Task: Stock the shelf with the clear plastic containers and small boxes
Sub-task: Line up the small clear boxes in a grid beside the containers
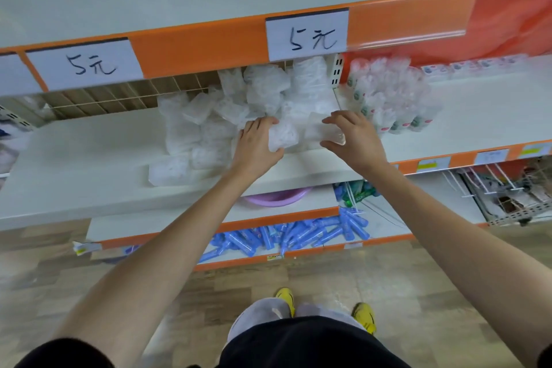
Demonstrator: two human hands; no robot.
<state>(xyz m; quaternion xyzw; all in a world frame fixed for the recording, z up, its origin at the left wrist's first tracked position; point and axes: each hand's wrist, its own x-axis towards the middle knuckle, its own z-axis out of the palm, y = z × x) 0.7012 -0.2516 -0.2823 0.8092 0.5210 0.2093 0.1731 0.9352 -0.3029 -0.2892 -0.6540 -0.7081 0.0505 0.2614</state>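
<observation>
1. A heap of clear plastic containers [194, 128] lies on the white shelf [89, 158], toward its right end.
2. The left hand [257, 143] curls fingers and thumb round the front container [283, 136].
3. The right hand [352, 140] grips a second container [319, 130] just beside it — fingers over, thumb under.
4. Wrapped bottles [388, 98] stand further right — on the neighbouring shelf.
</observation>
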